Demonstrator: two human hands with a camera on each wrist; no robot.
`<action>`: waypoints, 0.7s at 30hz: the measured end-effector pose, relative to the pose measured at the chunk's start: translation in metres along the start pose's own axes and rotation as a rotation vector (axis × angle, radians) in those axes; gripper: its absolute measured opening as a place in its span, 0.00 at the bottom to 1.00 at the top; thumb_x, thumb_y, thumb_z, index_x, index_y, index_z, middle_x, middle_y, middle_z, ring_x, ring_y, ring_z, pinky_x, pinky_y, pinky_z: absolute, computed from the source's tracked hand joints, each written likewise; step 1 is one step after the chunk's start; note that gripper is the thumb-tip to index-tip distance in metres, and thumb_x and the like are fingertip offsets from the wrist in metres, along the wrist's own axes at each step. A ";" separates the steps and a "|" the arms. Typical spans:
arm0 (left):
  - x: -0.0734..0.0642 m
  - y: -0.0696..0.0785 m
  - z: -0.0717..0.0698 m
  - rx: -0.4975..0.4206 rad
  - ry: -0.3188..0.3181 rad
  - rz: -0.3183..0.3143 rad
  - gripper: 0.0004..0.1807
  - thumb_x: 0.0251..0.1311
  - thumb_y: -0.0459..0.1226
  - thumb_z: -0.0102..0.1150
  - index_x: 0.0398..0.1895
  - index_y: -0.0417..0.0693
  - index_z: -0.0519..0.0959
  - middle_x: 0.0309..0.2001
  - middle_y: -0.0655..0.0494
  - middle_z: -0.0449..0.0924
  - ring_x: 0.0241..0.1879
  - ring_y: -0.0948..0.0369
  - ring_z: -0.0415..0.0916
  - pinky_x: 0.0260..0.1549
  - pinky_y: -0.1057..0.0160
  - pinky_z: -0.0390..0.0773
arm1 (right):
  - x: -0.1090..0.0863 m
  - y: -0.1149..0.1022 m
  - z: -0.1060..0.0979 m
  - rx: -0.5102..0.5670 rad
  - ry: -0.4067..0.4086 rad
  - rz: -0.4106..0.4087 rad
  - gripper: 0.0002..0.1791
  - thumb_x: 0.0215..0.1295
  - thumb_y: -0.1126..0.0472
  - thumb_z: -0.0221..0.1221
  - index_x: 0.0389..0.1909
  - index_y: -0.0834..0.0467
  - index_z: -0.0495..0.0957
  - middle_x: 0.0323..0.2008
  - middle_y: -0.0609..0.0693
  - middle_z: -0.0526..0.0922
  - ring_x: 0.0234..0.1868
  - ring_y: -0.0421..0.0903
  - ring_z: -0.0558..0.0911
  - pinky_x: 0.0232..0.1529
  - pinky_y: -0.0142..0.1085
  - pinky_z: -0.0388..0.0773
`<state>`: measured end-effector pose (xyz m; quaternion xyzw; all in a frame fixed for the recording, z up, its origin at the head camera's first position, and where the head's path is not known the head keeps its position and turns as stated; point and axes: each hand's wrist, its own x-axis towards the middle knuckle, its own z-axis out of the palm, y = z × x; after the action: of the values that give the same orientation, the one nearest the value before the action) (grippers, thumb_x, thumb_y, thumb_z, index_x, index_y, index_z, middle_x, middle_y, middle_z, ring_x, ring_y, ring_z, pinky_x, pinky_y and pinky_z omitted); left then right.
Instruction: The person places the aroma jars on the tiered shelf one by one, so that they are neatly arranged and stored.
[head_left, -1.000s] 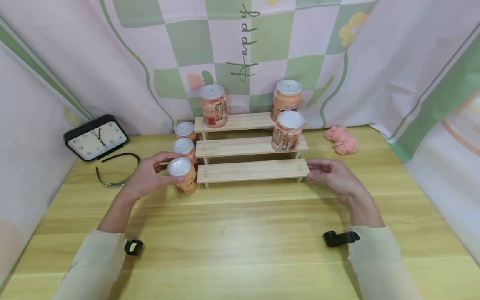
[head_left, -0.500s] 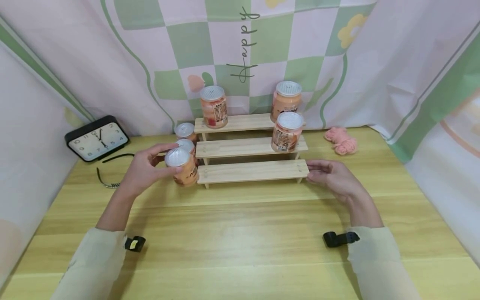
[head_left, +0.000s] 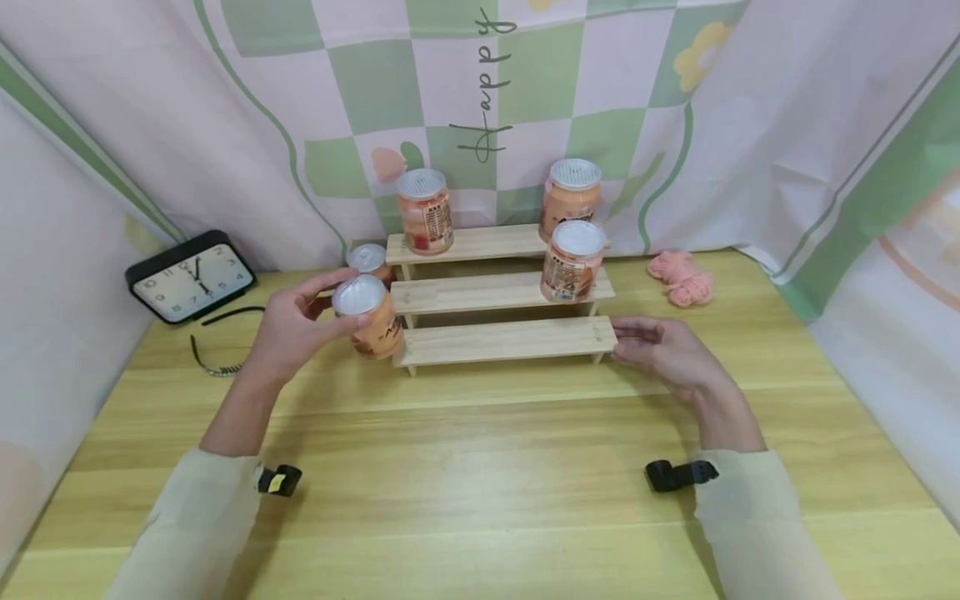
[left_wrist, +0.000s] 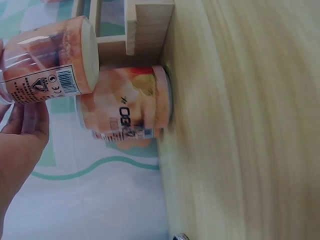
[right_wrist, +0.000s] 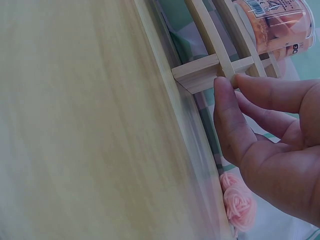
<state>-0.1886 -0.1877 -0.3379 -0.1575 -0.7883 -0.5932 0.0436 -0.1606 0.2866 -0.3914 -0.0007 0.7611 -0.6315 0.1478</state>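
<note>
My left hand (head_left: 288, 329) grips an orange-labelled can (head_left: 378, 332) with a silvery lid, its thumb at the front and fingers behind. The left wrist view shows this can raised off the table, beside the left end of a three-step wooden rack (head_left: 506, 340). Behind it a similar can (left_wrist: 125, 97) stands on the table, with another one (head_left: 370, 260) farther back. At the rack's right end, my right hand (head_left: 667, 354) pinches the tip of the lowest board between thumb and fingers, as seen in the right wrist view.
A can (head_left: 425, 212) stands on the top step's left, another (head_left: 572, 200) on its right. One more can (head_left: 573, 262) sits on the middle step's right. A black clock (head_left: 191, 277) and a headband (head_left: 213, 367) lie left; pink yarn (head_left: 681, 277) lies right.
The can in my left hand has risen from the table and moved slightly back, now covering the middle can in the head view. My right hand stays at the rack's end.
</note>
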 end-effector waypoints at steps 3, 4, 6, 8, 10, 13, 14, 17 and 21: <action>0.003 0.004 0.003 -0.011 0.014 -0.025 0.32 0.55 0.34 0.75 0.65 0.39 0.77 0.65 0.47 0.74 0.57 0.56 0.72 0.50 0.69 0.76 | 0.000 0.000 0.000 0.001 -0.004 0.003 0.33 0.71 0.74 0.55 0.73 0.75 0.55 0.68 0.73 0.64 0.49 0.40 0.82 0.57 0.34 0.78; 0.004 0.005 0.004 -0.014 0.016 -0.027 0.33 0.55 0.34 0.76 0.65 0.39 0.77 0.65 0.47 0.73 0.58 0.56 0.72 0.50 0.69 0.76 | 0.000 0.000 0.000 0.001 -0.005 0.004 0.33 0.71 0.74 0.55 0.73 0.75 0.55 0.68 0.73 0.64 0.49 0.40 0.82 0.57 0.34 0.78; 0.007 0.007 0.006 -0.025 0.021 -0.029 0.32 0.55 0.34 0.76 0.65 0.40 0.78 0.66 0.48 0.73 0.58 0.55 0.72 0.51 0.69 0.76 | 0.000 0.000 0.000 0.000 -0.004 0.003 0.33 0.71 0.74 0.55 0.73 0.75 0.55 0.68 0.73 0.64 0.49 0.40 0.82 0.57 0.34 0.78; 0.010 0.009 0.009 -0.039 0.024 -0.024 0.32 0.55 0.34 0.76 0.65 0.40 0.77 0.66 0.48 0.73 0.59 0.55 0.72 0.51 0.68 0.76 | 0.001 -0.001 -0.001 -0.002 0.002 0.005 0.33 0.71 0.74 0.55 0.73 0.75 0.56 0.68 0.73 0.64 0.49 0.40 0.82 0.57 0.34 0.78; 0.014 0.009 0.012 -0.057 0.026 -0.017 0.32 0.55 0.33 0.75 0.65 0.39 0.77 0.66 0.48 0.73 0.58 0.55 0.72 0.52 0.68 0.76 | 0.001 -0.001 -0.001 -0.008 0.007 0.006 0.32 0.71 0.74 0.55 0.73 0.74 0.56 0.68 0.72 0.64 0.49 0.40 0.82 0.57 0.34 0.78; 0.018 0.010 0.018 -0.073 0.022 -0.025 0.32 0.55 0.33 0.75 0.65 0.40 0.77 0.66 0.50 0.74 0.57 0.56 0.73 0.50 0.67 0.77 | 0.001 -0.001 -0.001 -0.008 0.011 0.014 0.32 0.71 0.74 0.55 0.73 0.74 0.57 0.68 0.72 0.65 0.49 0.40 0.82 0.57 0.34 0.78; 0.019 0.011 0.020 -0.077 0.021 -0.027 0.32 0.55 0.33 0.75 0.65 0.40 0.77 0.66 0.51 0.74 0.57 0.56 0.73 0.50 0.66 0.77 | 0.001 -0.002 -0.001 -0.008 0.010 0.014 0.32 0.71 0.74 0.55 0.73 0.74 0.57 0.68 0.72 0.65 0.49 0.40 0.82 0.57 0.34 0.78; 0.022 0.011 0.027 -0.092 0.019 -0.022 0.32 0.55 0.32 0.75 0.65 0.41 0.77 0.64 0.51 0.75 0.56 0.56 0.74 0.52 0.63 0.77 | 0.001 -0.002 -0.001 -0.007 0.009 0.018 0.32 0.71 0.74 0.55 0.73 0.74 0.57 0.68 0.72 0.65 0.49 0.39 0.82 0.57 0.34 0.78; 0.027 0.007 0.034 -0.112 0.025 0.016 0.31 0.55 0.31 0.74 0.64 0.39 0.77 0.62 0.49 0.75 0.58 0.57 0.72 0.59 0.59 0.73 | 0.001 -0.002 0.000 -0.004 0.006 0.017 0.32 0.71 0.75 0.55 0.73 0.75 0.56 0.67 0.73 0.65 0.48 0.39 0.82 0.56 0.34 0.78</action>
<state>-0.2080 -0.1479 -0.3342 -0.1586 -0.7518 -0.6381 0.0494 -0.1617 0.2859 -0.3899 0.0074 0.7627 -0.6288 0.1511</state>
